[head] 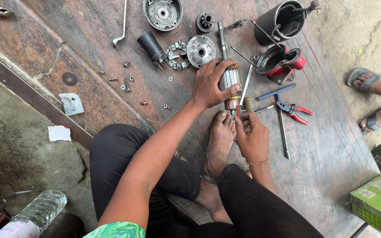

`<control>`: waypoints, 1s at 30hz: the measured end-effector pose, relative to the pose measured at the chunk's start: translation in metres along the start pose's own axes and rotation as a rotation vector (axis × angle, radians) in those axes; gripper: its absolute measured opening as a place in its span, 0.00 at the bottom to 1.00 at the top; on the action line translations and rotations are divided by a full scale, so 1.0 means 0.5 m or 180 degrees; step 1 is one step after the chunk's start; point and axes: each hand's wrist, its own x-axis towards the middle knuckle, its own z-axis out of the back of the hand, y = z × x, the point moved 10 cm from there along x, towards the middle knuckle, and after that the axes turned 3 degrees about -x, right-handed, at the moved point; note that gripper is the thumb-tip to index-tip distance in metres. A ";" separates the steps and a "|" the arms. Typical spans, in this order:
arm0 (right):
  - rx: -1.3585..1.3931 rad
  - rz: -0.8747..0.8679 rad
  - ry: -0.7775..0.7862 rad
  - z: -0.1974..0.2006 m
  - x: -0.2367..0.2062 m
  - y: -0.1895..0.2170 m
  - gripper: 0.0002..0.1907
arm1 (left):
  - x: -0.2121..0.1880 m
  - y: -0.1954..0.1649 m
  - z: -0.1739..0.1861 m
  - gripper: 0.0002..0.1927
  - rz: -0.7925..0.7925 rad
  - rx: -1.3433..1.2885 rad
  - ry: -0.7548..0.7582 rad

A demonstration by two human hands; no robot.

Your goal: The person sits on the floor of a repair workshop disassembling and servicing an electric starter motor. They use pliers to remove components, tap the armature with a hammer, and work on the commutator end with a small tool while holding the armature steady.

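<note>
While left hand grips armature, right hand pinches its end; black housing (rods inside).

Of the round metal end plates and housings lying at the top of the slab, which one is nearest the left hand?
The flat silver disc with a centre hole, just above the left hand; the larger housing lies farther up.

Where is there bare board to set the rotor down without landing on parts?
Bare board lies right of the red pliers, toward the green crate, and between the loose screws and the left hand on the rotor. Crowded above, around the round covers and black housing.
</note>
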 end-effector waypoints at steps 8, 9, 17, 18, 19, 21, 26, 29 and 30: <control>-0.0232 0.0424 -0.0285 0.010 -0.011 0.027 0.09 | -0.006 0.004 0.000 0.37 0.0019 -0.0074 -0.0027; -0.0331 0.0460 -0.0318 0.010 -0.011 0.028 0.09 | -0.007 0.005 -0.001 0.37 0.0029 -0.0052 -0.0024; -0.0517 0.0679 -0.0325 -0.004 -0.006 0.036 0.12 | -0.010 0.001 0.002 0.37 0.0077 -0.0045 -0.0068; -0.0492 0.0706 -0.0335 -0.003 -0.006 0.038 0.12 | -0.009 0.002 0.000 0.37 0.0110 -0.0067 -0.0027; -0.0467 0.0737 -0.0325 -0.003 -0.007 0.041 0.12 | -0.009 0.005 -0.001 0.37 0.0161 -0.0083 0.0007; -0.0473 0.0701 -0.0298 -0.002 -0.007 0.042 0.11 | -0.007 0.005 0.000 0.36 0.0180 -0.0069 0.0038; -0.0518 0.0523 -0.0284 -0.001 -0.005 0.036 0.12 | -0.009 0.001 0.007 0.37 0.0114 -0.0057 -0.0114; -0.0519 0.0573 -0.0326 -0.003 -0.005 0.038 0.13 | -0.015 0.005 -0.001 0.37 0.0109 -0.0024 -0.0094; -0.0536 0.0617 -0.0345 -0.003 -0.005 0.039 0.13 | -0.017 0.007 -0.004 0.37 0.0121 0.0001 -0.0082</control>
